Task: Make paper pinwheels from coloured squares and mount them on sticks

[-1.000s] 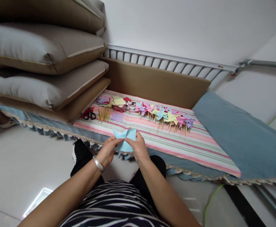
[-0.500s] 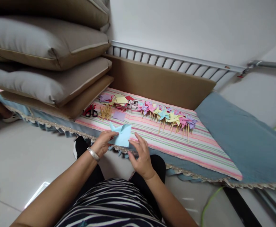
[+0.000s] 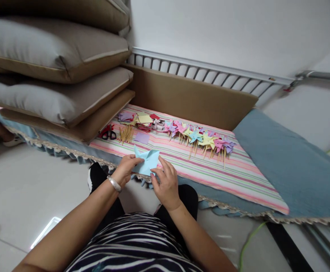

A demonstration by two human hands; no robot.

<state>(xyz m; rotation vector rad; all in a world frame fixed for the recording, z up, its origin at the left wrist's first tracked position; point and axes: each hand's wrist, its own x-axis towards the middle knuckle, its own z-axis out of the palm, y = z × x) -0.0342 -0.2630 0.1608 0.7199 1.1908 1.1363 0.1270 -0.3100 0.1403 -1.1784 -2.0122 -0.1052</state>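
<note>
Left hand: my left hand (image 3: 127,168) pinches the left edge of the light blue paper (image 3: 147,161), thumb and fingers closed on it; a silver bracelet (image 3: 114,183) sits on that wrist.
Right hand: my right hand (image 3: 166,185) meets the same paper from the lower right, its fingers (image 3: 161,165) pressed on the right edge; I read it as closed on the paper, though the thumb is partly hidden under the sheet.
Blue paper: partly folded, with points sticking up at the top; I hold it between both hands, just over the near fringe of the striped cloth (image 3: 238,177).
Just beyond the grip: a purple paper square (image 3: 141,137) lies flat on the cloth.
Beyond and left of the grip: a bundle of wooden sticks (image 3: 126,134), with red-handled scissors (image 3: 107,133) just to its left.
Further beyond: a loose heap of coloured paper squares (image 3: 142,120) at the far edge of the cloth.
Beyond and right of the grip: a row of finished paper pinwheels (image 3: 203,140) on sticks, pink, blue, yellow and purple, lying side by side.
Far left of the grip: stacked grey cushions (image 3: 54,56) resting on the same surface.
Far right of the grip: a blue blanket (image 3: 289,166) beside the striped cloth.
Behind everything: a brown board (image 3: 193,100) standing against a white rail (image 3: 210,73).
Below the grip: my striped shirt (image 3: 136,245) and dark trousers, well nearer than the cloth.
</note>
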